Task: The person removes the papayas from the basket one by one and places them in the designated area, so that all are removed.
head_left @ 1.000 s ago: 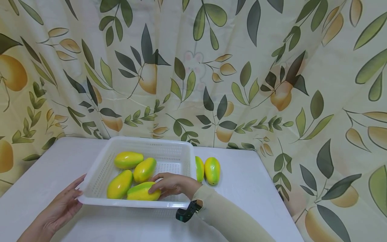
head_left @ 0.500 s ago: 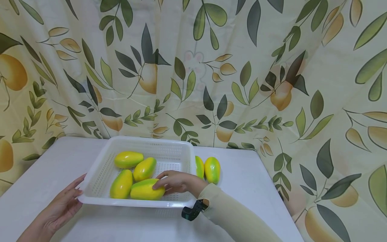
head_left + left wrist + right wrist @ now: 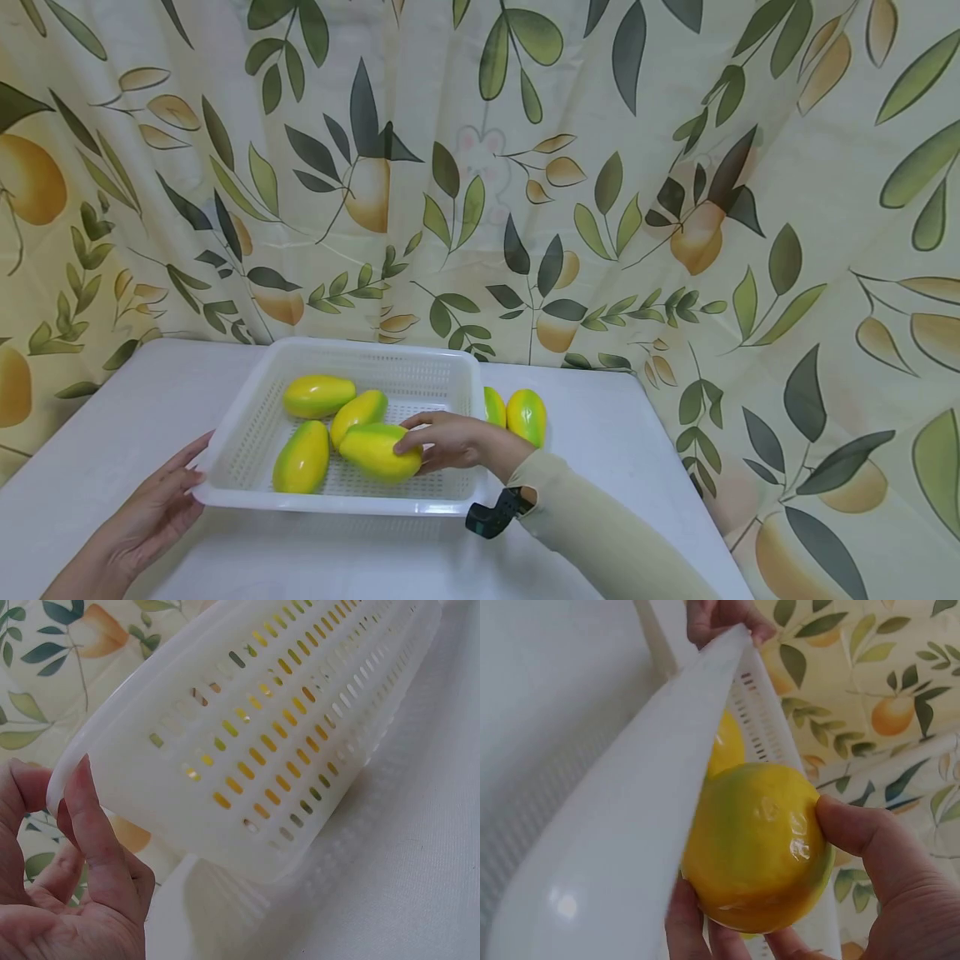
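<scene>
A white perforated plastic basket [image 3: 322,502] holds several glossy yellow-green mangoes. My right hand [image 3: 457,443] grips one mango [image 3: 375,455] by its right end, inside the basket. That mango overlaps another mango [image 3: 358,414] behind it. In the right wrist view, the thumb presses one side of the gripped mango [image 3: 757,840] and the fingers curl beneath it, close behind the basket's near wall. My left hand [image 3: 157,517] pinches the basket's rim at the near left corner; thumb and fingers show on both sides of the rim in the left wrist view.
Two more mangoes [image 3: 527,419] lie on the white-covered table [image 3: 600,442] just right of the basket, one partly hidden by its wall. Inside, a mango [image 3: 302,457] lies near the front left and another mango [image 3: 319,396] at the back left. A patterned curtain [image 3: 465,167] hangs behind.
The gripped mango has moved right and up from the basket's front side, in my right hand, and now overlaps the middle mango. The left hand and basket stay put.
</scene>
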`<state>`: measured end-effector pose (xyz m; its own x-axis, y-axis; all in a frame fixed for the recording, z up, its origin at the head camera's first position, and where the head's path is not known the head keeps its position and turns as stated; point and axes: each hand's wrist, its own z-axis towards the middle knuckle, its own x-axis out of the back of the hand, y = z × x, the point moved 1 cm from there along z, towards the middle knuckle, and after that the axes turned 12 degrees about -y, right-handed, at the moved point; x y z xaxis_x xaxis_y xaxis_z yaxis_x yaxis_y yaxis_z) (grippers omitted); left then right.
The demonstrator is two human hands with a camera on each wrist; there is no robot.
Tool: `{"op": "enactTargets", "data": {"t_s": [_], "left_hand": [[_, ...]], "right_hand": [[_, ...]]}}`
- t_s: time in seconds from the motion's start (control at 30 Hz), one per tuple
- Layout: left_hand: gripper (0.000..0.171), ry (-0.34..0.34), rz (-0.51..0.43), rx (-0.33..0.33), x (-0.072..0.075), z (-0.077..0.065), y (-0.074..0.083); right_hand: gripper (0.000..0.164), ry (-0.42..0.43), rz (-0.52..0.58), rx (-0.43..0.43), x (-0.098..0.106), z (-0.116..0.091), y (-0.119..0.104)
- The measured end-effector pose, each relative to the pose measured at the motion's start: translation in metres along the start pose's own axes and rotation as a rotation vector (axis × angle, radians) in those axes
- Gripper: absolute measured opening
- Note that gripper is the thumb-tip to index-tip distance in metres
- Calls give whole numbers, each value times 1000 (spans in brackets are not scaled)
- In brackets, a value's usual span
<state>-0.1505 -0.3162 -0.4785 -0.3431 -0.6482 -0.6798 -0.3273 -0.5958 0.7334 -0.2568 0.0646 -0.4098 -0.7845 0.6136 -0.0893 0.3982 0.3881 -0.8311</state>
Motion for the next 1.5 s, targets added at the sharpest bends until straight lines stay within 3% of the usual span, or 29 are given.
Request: {"op": "enactTargets", "data": {"t_s": [0.13,0.3,0.63,1.03,1.5], "left_hand": [[54,-30,0,-6,1,0,-1],[55,-54,-1,-7,2,-1,-2],[55,-62,-7,-9,3,-1,-2],[53,-8,-14,13,2,0,1],[53,-12,12,-3,3,0,-1]], "right_hand": [[63,6,-14,5,3,-5,-3],[56,18,-28,11,6,-12,-6],[60,50,-1,24,13,-29,-15],[62,20,31,49,24,-47,-25],[63,101,64,41,44,-68,-30]]}}
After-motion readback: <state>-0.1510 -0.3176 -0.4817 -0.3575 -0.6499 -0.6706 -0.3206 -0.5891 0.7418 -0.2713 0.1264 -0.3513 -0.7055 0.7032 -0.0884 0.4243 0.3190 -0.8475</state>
